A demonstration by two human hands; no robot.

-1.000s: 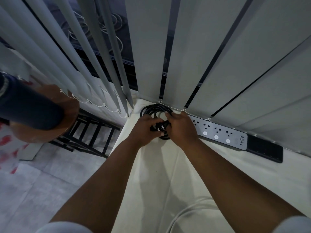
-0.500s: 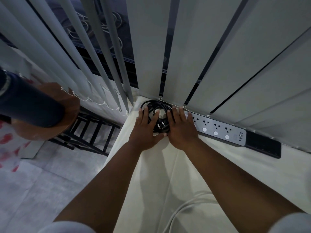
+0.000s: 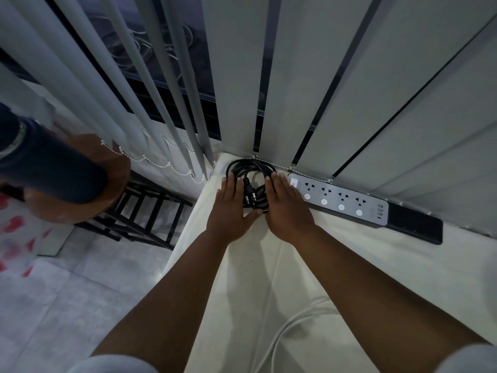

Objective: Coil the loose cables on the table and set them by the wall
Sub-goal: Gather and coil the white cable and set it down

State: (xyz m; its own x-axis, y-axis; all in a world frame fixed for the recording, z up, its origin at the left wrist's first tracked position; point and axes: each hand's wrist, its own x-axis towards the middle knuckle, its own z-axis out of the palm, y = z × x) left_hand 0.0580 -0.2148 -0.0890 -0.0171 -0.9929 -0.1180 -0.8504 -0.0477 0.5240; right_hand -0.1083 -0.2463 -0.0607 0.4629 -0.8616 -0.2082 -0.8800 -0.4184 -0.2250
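Now, item by item. Black coiled cable (image 3: 248, 168): lies in the far left corner of the table (image 3: 349, 265), right up against the foot of the vertical blinds (image 3: 309, 90), its plug (image 3: 248, 195) resting inside the loop. A second ago both hands were bunched over the coil with fingers curled around it; half a second ago they had flattened; the coil itself has not shifted since.

Left hand (image 3: 231, 211): flat and open, fingers spread, palm down on the left side of the coil, gripping nothing, thumb reaching toward the other hand.

Right hand (image 3: 287, 205): likewise flat and open, fingers extended over the right edge of the coil, holding nothing, its outer edge just beside the power strip (image 3: 347, 200).

Power strip: grey, with round white buttons, lying along the blinds to the right of the coil, position unchanged.

White cable (image 3: 290, 324): loose, curving across the near part of the table between the forearms, uncoiled.

Left of the table: round wooden stool (image 3: 102, 189), black rack (image 3: 150, 216) on the floor.
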